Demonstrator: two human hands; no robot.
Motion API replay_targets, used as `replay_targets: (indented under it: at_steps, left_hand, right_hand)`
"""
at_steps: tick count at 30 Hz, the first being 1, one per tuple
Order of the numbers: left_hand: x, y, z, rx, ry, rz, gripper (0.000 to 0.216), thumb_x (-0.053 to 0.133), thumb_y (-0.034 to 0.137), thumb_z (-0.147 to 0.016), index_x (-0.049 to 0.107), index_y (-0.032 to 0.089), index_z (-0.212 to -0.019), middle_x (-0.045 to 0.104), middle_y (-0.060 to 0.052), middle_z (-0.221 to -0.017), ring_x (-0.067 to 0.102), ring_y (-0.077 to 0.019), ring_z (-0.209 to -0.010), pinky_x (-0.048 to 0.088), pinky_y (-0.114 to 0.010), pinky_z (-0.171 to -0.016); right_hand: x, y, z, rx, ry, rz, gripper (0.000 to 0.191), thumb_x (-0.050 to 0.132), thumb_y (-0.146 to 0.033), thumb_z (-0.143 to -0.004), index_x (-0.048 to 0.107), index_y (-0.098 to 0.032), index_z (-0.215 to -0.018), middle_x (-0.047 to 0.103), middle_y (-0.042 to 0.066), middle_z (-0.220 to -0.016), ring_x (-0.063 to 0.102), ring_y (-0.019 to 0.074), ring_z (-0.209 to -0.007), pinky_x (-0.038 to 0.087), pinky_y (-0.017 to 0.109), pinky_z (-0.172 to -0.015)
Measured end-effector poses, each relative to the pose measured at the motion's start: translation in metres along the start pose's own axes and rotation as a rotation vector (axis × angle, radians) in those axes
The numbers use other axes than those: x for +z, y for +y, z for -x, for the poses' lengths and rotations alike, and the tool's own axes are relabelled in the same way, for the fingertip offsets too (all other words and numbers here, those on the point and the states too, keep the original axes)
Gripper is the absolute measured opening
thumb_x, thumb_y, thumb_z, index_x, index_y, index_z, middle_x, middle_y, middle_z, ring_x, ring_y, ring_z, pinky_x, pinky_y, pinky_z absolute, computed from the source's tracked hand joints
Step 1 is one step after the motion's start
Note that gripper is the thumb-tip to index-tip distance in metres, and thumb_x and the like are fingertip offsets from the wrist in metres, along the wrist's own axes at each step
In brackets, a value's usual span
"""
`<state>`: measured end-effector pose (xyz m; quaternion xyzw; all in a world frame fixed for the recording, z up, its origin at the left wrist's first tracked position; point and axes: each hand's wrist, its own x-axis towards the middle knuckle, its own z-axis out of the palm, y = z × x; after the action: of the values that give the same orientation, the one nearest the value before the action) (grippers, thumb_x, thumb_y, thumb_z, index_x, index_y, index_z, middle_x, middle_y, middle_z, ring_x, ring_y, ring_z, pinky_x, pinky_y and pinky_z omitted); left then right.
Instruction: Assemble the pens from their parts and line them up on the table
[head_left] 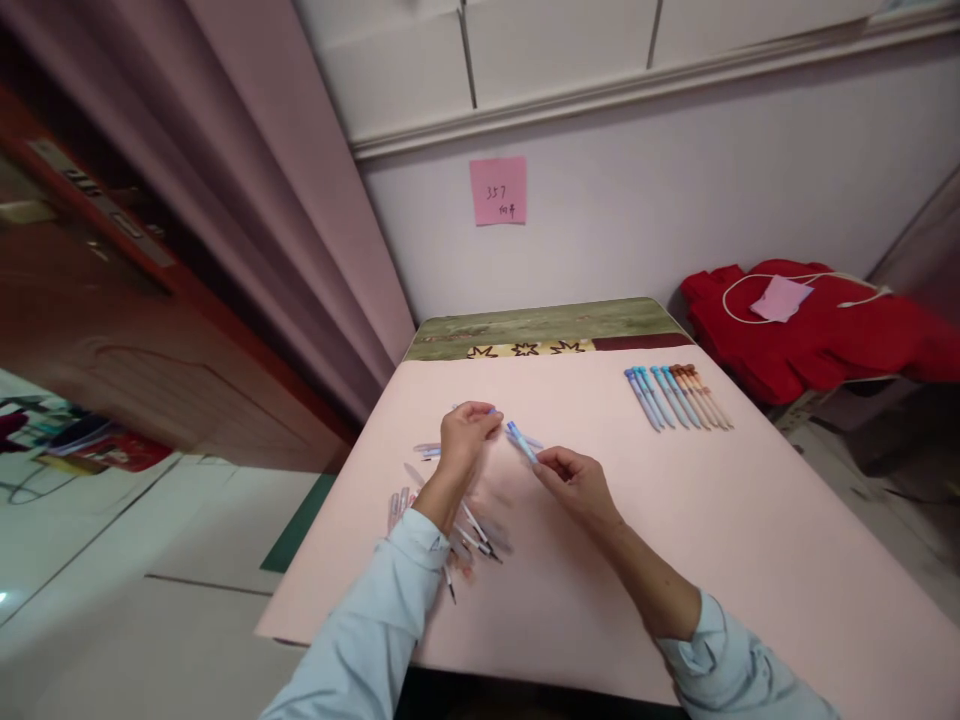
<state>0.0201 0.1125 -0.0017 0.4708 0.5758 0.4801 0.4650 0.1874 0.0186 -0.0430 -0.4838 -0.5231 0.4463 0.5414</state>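
My left hand (465, 435) is closed in a pinch over the pink table top (675, 520), holding a small blue piece that looks like a pen cap. My right hand (574, 480) grips a blue pen (521, 442) by its lower end, tip pointing up and left toward the left hand. The two hands are a few centimetres apart. Loose pens and pen parts (465, 535) lie scattered under my left forearm. A few more pen pieces (427, 451) rest just left of the left hand.
A tidy row of several blue and orange pens (679, 397) lies at the table's far right. A red cloth with a white cord and pink paper (817, 325) sits beyond the right edge. A pink sticky note (498, 190) hangs on the wall; curtain and door stand left.
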Motion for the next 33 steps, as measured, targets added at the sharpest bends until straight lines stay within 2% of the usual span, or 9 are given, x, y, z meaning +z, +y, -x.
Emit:
replay_targets:
  at_steps: [2,4,7,10,17,22,28,33]
  left_hand:
    - [-0.001,0.006,0.013,-0.111,-0.048,0.312,0.033,0.084,0.023,-0.058,0.067,0.013,-0.083,0.070,-0.006,-0.073,0.067,-0.0172,-0.068,0.056,-0.035,-0.073]
    - [-0.003,0.010,0.025,-0.182,-0.075,0.477,0.034,0.085,0.018,-0.058,0.067,0.012,-0.087,0.072,-0.008,-0.078,0.069,-0.0165,-0.071,0.057,-0.034,-0.077]
    - [-0.006,0.009,0.039,-0.254,-0.096,0.585,0.033,0.081,0.013,-0.064,0.069,0.012,-0.095,0.073,-0.008,-0.083,0.069,-0.0150,-0.074,0.057,-0.031,-0.081]
    - [-0.007,0.004,0.045,-0.276,-0.079,0.642,0.027,0.078,0.013,-0.068,0.071,0.012,-0.094,0.073,-0.008,-0.083,0.069,-0.0147,-0.075,0.056,-0.031,-0.082]
    - [-0.007,0.002,0.051,-0.255,-0.051,0.658,0.024,0.077,0.012,-0.069,0.072,0.011,-0.092,0.072,-0.008,-0.080,0.067,-0.0139,-0.074,0.056,-0.032,-0.084]
    - [-0.003,0.003,0.054,-0.153,-0.007,0.559,0.031,0.083,0.016,-0.062,0.073,0.012,-0.092,0.072,-0.006,-0.081,0.066,-0.0141,-0.075,0.055,-0.035,-0.086]
    - [0.002,-0.001,0.058,-0.063,0.043,0.497,0.036,0.081,0.034,-0.067,0.074,0.011,-0.093,0.072,-0.008,-0.082,0.067,-0.0140,-0.073,0.056,-0.032,-0.078]
    - [0.001,-0.003,0.061,-0.026,0.092,0.450,0.036,0.082,0.033,-0.063,0.075,0.011,-0.090,0.072,-0.007,-0.080,0.066,-0.0130,-0.069,0.056,-0.029,-0.073]
  right_hand:
    - [0.001,-0.002,0.002,-0.009,-0.013,0.008,0.020,0.068,-0.038,-0.077,0.070,-0.019,-0.079,0.059,-0.001,-0.063,0.050,0.0128,-0.056,0.038,0.024,-0.053]
    - [0.002,-0.003,0.004,-0.014,-0.029,0.022,0.019,0.068,-0.038,-0.077,0.070,-0.019,-0.078,0.059,-0.001,-0.062,0.050,0.0129,-0.055,0.038,0.024,-0.052]
    - [0.004,-0.002,0.007,-0.015,-0.047,0.037,0.018,0.068,-0.037,-0.076,0.070,-0.019,-0.077,0.059,-0.001,-0.061,0.049,0.0129,-0.055,0.038,0.024,-0.052]
    - [0.005,0.000,0.009,-0.010,-0.060,0.049,0.017,0.068,-0.036,-0.077,0.070,-0.019,-0.077,0.059,-0.001,-0.061,0.049,0.0127,-0.055,0.038,0.024,-0.052]
    - [0.005,-0.002,0.010,0.001,-0.072,0.055,0.012,0.068,-0.031,-0.076,0.068,-0.019,-0.075,0.053,-0.003,-0.057,0.044,0.0104,-0.051,0.034,0.023,-0.050]
    - [0.006,0.000,0.010,0.023,-0.070,0.041,0.013,0.068,-0.032,-0.076,0.068,-0.019,-0.075,0.054,-0.003,-0.058,0.045,0.0106,-0.052,0.034,0.023,-0.051]
    - [0.008,0.001,0.010,0.017,-0.085,0.024,0.016,0.068,-0.034,-0.077,0.068,-0.018,-0.076,0.057,-0.002,-0.061,0.046,0.0109,-0.053,0.036,0.023,-0.051]
    - [0.008,-0.001,0.013,-0.021,-0.123,0.066,0.019,0.064,-0.035,-0.081,0.069,-0.017,-0.080,0.056,-0.001,-0.062,0.047,0.0114,-0.056,0.037,0.023,-0.052]
